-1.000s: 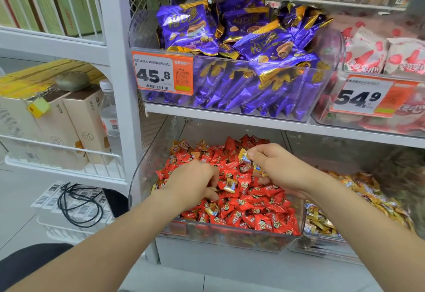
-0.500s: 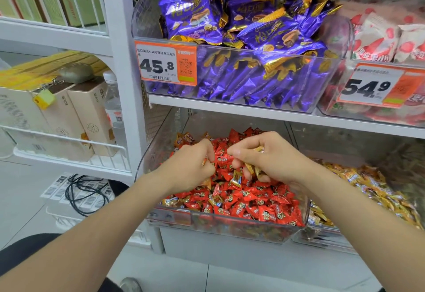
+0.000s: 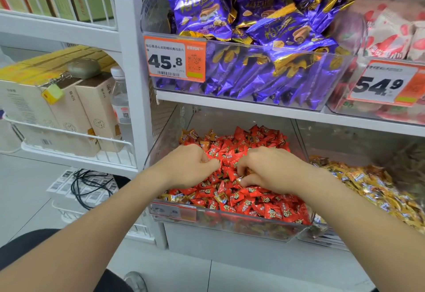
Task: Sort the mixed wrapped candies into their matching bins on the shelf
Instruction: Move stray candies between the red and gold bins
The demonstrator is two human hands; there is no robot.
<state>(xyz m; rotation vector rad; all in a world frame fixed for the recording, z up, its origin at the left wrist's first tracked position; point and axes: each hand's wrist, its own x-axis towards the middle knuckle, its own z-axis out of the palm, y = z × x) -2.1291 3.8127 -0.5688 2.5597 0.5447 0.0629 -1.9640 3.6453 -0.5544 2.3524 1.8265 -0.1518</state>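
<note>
- While both hands dug into it, the clear plastic bin (image 3: 230, 223) sat on the bottom level of a white shop shelf (image 3: 241, 107). Its front lip carried a red label (image 3: 174, 212) too blurred to read.
- Below the bin lay a pale tiled floor (image 3: 23, 188).
- Directly above the bin, a second clear tub held purple-and-gold snack packets (image 3: 253, 73) behind an orange price tag (image 3: 174, 61) reading 45.8.
- Above and to the right of the bin, white-and-red packets (image 3: 388, 36) sat behind a tag (image 3: 381, 84) reading 54.9.
- Left of the bin, past the white upright, a wire rack (image 3: 76, 137) held cream cartons (image 3: 92, 107) and a water bottle (image 3: 120, 100). Lower down, a black cable (image 3: 85, 185) lay coiled.
- Just right of the bin, a neighbouring tub was heaped with gold-wrapped candies (image 3: 379, 190).
- Red wrapped candies (image 3: 264, 208) filled the bin. They were small glossy pillows with crimped ends and a printed cartoon face.
- A few stray gold candies (image 3: 190, 135) were mixed among them, mostly at the bin's back-left corner and front left.
- The left hand (image 3: 190, 167) lay knuckles-up over the left of the pile, fingers curled and thumb against forefinger. Whether it pinched a candy could not be told.
- The right hand (image 3: 269, 169) lay over the middle of the pile with its fingers curled down into the wrappers. What it gripped, if anything, was hidden.
</note>
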